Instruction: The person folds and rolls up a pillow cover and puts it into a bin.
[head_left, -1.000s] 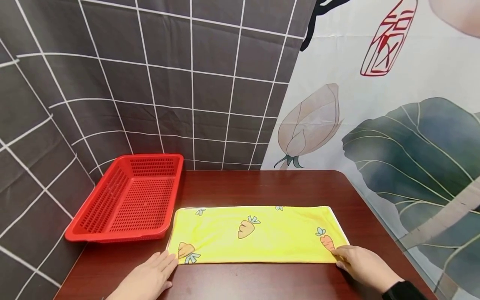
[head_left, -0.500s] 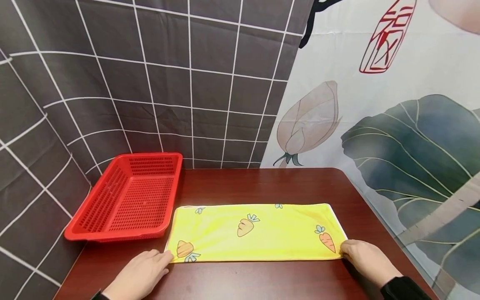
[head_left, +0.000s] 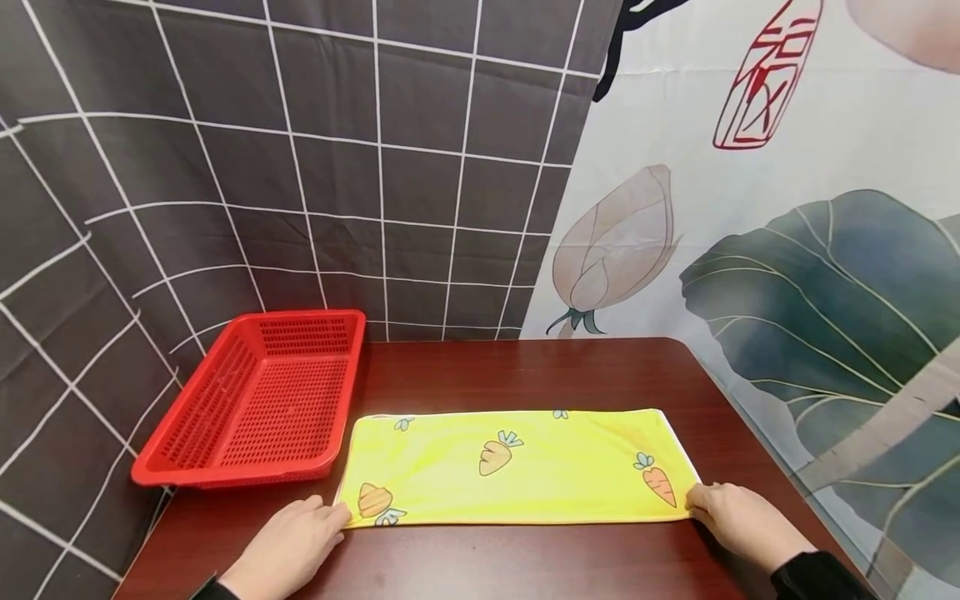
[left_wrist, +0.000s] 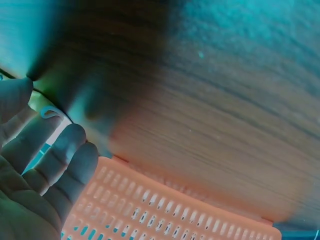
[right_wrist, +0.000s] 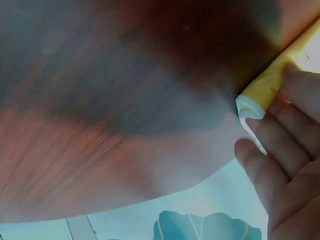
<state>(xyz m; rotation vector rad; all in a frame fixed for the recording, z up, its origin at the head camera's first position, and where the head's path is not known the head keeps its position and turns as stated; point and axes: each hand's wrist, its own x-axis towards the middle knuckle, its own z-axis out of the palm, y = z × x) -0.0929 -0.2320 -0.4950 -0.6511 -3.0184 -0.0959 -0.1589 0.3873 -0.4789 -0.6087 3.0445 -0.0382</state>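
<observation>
A yellow towel (head_left: 517,467) printed with carrots lies folded into a long strip across the dark wooden table (head_left: 510,367). My left hand (head_left: 322,521) rests flat on the table, its fingertips touching the towel's near-left corner. The right hand (head_left: 708,500) lies flat at the near-right corner, fingertips against the towel's edge. In the left wrist view, relaxed fingers (left_wrist: 60,155) sit beside the white-edged towel corner (left_wrist: 50,112). The right wrist view shows the folded towel corner (right_wrist: 265,85) touching my straight fingers (right_wrist: 280,145).
An empty red perforated plastic basket (head_left: 307,315) stands at the table's left, close to the towel's left end; its rim (left_wrist: 165,210) shows in the left wrist view. A tiled grey backdrop and a flower-printed curtain hang behind and to the right.
The right hand has slid off the top of the towel's near-right corner to its outer edge. The left hand has stayed at the near-left corner.
</observation>
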